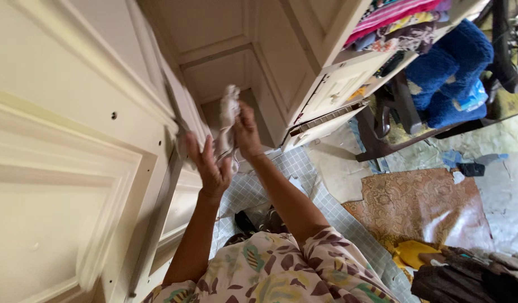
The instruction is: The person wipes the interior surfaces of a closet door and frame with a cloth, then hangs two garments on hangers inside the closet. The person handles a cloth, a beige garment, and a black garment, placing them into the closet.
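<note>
A cream cupboard (259, 62) fills the far side of the view, and its open door (62, 168) stands at the left, close against the person's left arm. The right hand (246, 133) has its fingers closed round a crumpled white cloth (229, 115), holding it up just in front of the cupboard's far panel. The left hand (209, 165) is spread open, palm up, just beside the cloth's lower end; whether it touches the cloth is hard to tell. To the right, an open shelf (382, 59) holds folded clothes (393, 17) in pink and mixed colours, cut off by the top edge. A blue furry blanket (450, 67) lies near it on a dark chair (382, 129). A checked sheet (304, 174) covers the floor below the arms, with a patterned brown mat (416, 202) further right and a heap of dark clothes (466, 275) in the near right corner, partly cut off.
</note>
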